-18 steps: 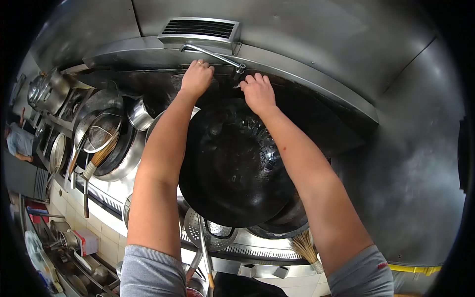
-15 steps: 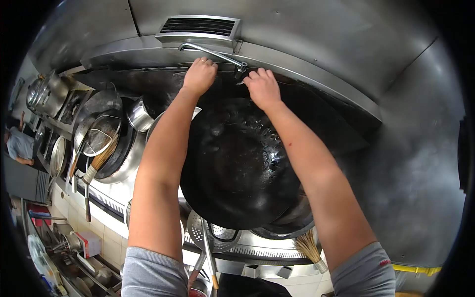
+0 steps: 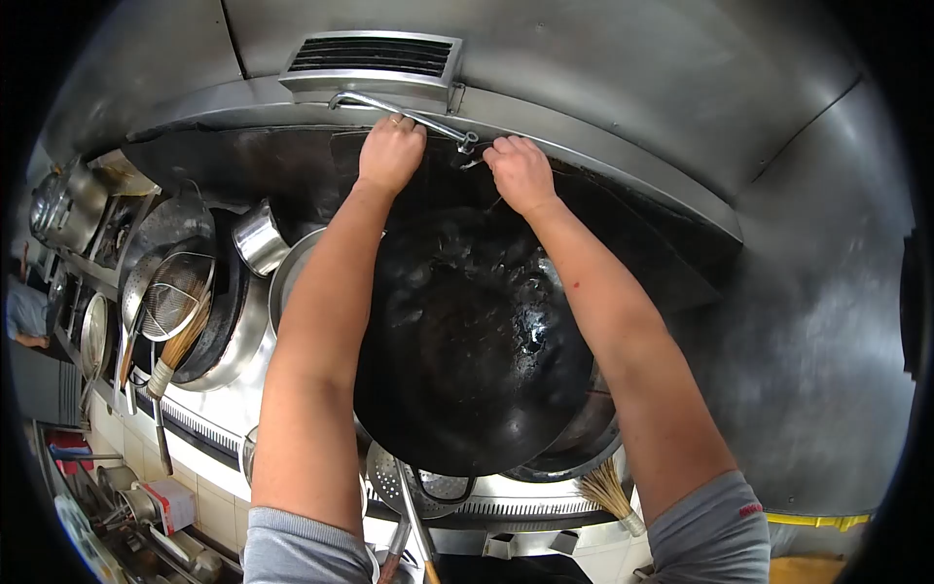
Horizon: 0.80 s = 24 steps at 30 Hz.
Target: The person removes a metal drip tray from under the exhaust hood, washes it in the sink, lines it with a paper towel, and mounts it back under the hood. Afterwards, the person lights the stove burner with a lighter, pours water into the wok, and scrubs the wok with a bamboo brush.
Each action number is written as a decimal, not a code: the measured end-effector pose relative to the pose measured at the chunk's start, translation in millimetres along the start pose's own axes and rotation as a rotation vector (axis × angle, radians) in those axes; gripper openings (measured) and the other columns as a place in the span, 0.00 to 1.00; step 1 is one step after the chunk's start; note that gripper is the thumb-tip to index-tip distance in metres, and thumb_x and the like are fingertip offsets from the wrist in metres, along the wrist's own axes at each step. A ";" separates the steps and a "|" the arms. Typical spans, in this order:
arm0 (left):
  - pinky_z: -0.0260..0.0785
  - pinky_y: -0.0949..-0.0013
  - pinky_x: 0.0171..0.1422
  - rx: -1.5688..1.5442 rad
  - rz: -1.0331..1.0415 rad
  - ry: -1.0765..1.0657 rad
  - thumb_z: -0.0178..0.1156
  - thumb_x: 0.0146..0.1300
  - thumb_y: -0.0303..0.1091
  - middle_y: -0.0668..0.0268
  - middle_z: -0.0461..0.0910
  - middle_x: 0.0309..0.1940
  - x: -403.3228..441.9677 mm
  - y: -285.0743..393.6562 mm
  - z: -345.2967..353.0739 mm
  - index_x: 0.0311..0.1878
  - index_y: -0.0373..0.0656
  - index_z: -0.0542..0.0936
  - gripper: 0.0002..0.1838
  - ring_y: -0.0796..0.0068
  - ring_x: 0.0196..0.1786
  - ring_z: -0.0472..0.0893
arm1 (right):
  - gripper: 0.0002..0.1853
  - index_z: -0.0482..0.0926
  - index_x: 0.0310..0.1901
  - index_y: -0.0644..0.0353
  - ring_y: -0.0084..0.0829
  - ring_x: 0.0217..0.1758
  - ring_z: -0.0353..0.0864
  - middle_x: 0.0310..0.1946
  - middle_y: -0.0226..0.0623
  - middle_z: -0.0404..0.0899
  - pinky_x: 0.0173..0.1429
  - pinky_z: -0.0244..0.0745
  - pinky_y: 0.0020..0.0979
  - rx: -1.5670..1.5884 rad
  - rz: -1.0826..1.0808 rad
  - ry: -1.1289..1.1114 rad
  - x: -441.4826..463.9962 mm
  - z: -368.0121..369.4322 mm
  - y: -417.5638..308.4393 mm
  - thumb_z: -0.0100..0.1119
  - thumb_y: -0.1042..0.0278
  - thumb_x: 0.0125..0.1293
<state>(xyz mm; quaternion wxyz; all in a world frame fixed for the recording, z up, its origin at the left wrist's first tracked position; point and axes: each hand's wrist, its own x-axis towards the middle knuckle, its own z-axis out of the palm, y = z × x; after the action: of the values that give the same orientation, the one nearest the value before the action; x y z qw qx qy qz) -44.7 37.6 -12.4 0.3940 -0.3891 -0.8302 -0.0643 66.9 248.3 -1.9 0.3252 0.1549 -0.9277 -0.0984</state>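
Head view: left hand (image 3: 393,154) curled narrow, knuckles up, at the tap (image 3: 438,125) spout; can't tell if it grips anything. Right hand (image 3: 520,170) also half closed, fingertips just beside the tap's valve end; can't tell what's in it, if anything. Wok (image 3: 467,360) sits below both, between the forearms, dark, with bright glints inside. It covers most of the burner (image 3: 584,438)

Surface: steel range (image 3: 219,389), slotted strip along the front edge. Dark backsplash (image 3: 263,161) behind, then steel wall (image 3: 632,78) with a louvred vent (image 3: 375,56) above the tap. Tiled floor (image 3: 219,496) lower left; a person (image 3: 27,310) at far left

Around: skimmer (image 3: 387,477) at the wok's near edge, brush (image 3: 603,487) near right. Out left, small pot (image 3: 261,238), strainer (image 3: 175,297), second brush (image 3: 183,341). Left forearm blocks part of a pan (image 3: 284,280); right one crosses the wok's right side
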 end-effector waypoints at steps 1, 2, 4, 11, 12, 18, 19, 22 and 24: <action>0.74 0.64 0.51 -0.001 0.017 0.027 0.58 0.56 0.31 0.64 0.83 0.32 -0.3 -2.3 0.7 0.29 0.45 0.82 0.05 0.66 0.44 0.83 | 0.03 0.82 0.30 0.55 0.35 0.45 0.78 0.32 0.33 0.77 0.54 0.74 0.36 -0.013 0.009 0.021 1.2 1.6 2.5 0.59 0.70 0.56; 0.74 0.64 0.51 0.001 0.034 0.054 0.58 0.56 0.31 0.64 0.83 0.32 -0.9 -4.3 -0.2 0.29 0.45 0.82 0.04 0.66 0.44 0.83 | 0.02 0.80 0.29 0.55 0.35 0.44 0.78 0.31 0.33 0.76 0.53 0.74 0.36 -0.025 0.020 0.045 2.3 2.8 3.0 0.59 0.71 0.56; 0.73 0.63 0.50 -0.005 0.022 0.041 0.60 0.58 0.33 0.64 0.83 0.32 -2.3 -5.9 1.7 0.29 0.46 0.82 0.05 0.66 0.43 0.82 | 0.01 0.80 0.30 0.55 0.36 0.45 0.77 0.32 0.32 0.75 0.53 0.74 0.37 -0.011 0.029 0.075 1.9 3.6 0.2 0.60 0.70 0.57; 0.73 0.61 0.51 -0.017 -0.009 -0.013 0.63 0.60 0.36 0.63 0.83 0.32 0.7 -6.3 3.2 0.30 0.46 0.82 0.07 0.64 0.44 0.82 | 0.19 0.77 0.43 0.52 0.36 0.50 0.74 0.41 0.31 0.75 0.56 0.67 0.40 -0.006 0.055 -0.042 14.7 -23.6 2.2 0.74 0.62 0.51; 0.73 0.61 0.51 -0.018 -0.004 -0.007 0.63 0.60 0.36 0.63 0.83 0.32 2.7 -5.5 1.9 0.30 0.46 0.82 0.07 0.64 0.44 0.82 | 0.24 0.76 0.47 0.52 0.36 0.52 0.74 0.45 0.32 0.75 0.57 0.67 0.41 -0.030 0.068 -0.104 16.3 -26.1 4.6 0.76 0.60 0.49; 0.73 0.61 0.51 -0.054 -0.009 -0.025 0.63 0.60 0.37 0.62 0.84 0.32 3.1 -5.4 -1.9 0.30 0.45 0.83 0.07 0.63 0.42 0.82 | 0.36 0.70 0.60 0.54 0.36 0.66 0.69 0.63 0.35 0.69 0.72 0.59 0.49 -0.017 0.112 0.009 17.0 -19.5 13.6 0.77 0.59 0.49; 0.73 0.61 0.51 -0.052 0.000 -0.026 0.63 0.60 0.37 0.62 0.84 0.32 5.4 -5.9 -1.0 0.30 0.45 0.83 0.07 0.63 0.42 0.82 | 0.36 0.70 0.60 0.54 0.36 0.66 0.69 0.63 0.35 0.69 0.72 0.59 0.49 -0.016 0.120 0.014 17.2 -16.2 15.3 0.77 0.59 0.49; 0.73 0.61 0.51 -0.025 -0.010 -0.045 0.64 0.60 0.37 0.62 0.84 0.32 5.1 -6.3 3.0 0.30 0.45 0.83 0.07 0.63 0.42 0.83 | 0.36 0.70 0.61 0.57 0.36 0.67 0.69 0.64 0.35 0.69 0.77 0.54 0.51 0.035 0.161 -0.003 17.1 -7.0 12.7 0.76 0.62 0.50; 0.74 0.61 0.50 0.009 -0.019 -0.046 0.64 0.59 0.38 0.62 0.84 0.31 5.5 -5.8 5.3 0.30 0.45 0.83 0.08 0.63 0.41 0.83 | 0.34 0.70 0.60 0.60 0.38 0.69 0.67 0.62 0.38 0.71 0.79 0.52 0.51 -0.017 0.181 -0.017 19.1 -0.7 6.6 0.74 0.64 0.51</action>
<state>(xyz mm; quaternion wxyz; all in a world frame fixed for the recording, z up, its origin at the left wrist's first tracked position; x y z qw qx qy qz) -54.0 39.1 -11.0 0.3762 -0.3807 -0.8429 -0.0553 51.8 247.7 11.4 0.3264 0.0667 -0.9397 -0.0777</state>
